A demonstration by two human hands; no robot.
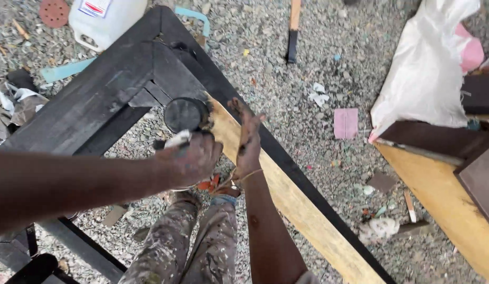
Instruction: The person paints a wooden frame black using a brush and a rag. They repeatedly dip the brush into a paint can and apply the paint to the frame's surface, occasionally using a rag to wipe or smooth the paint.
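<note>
Head view: a person's left hand (pixel 189 158), smeared with dark stain, is clenched on a white rag (pixel 177 139) just at 6 o'clock of a small round can (pixel 185 114) that sits on the wooden frame (pixel 97 100). The can's inside looks dark — whether it holds liquid cannot be told. The right hand (pixel 248 139) lies open, its grip released, fingers flat on the bare wooden rail (pixel 286 200), just at 3 o'clock of the can. That rail runs toward 5 o'clock, pale on top, black along its outer edge; the frame's far corner at 11 o'clock is black all over. On the gravel ground (pixel 307 63), a white plastic jug (pixel 105 18) stands at 11 o'clock — its contents hidden — with a round sanding disc (pixel 54 11) beside it. A white sack (pixel 428 68) slumps at 2 o'clock, and a pink sheet (pixel 345 123) lies at 3 o'clock.
</note>
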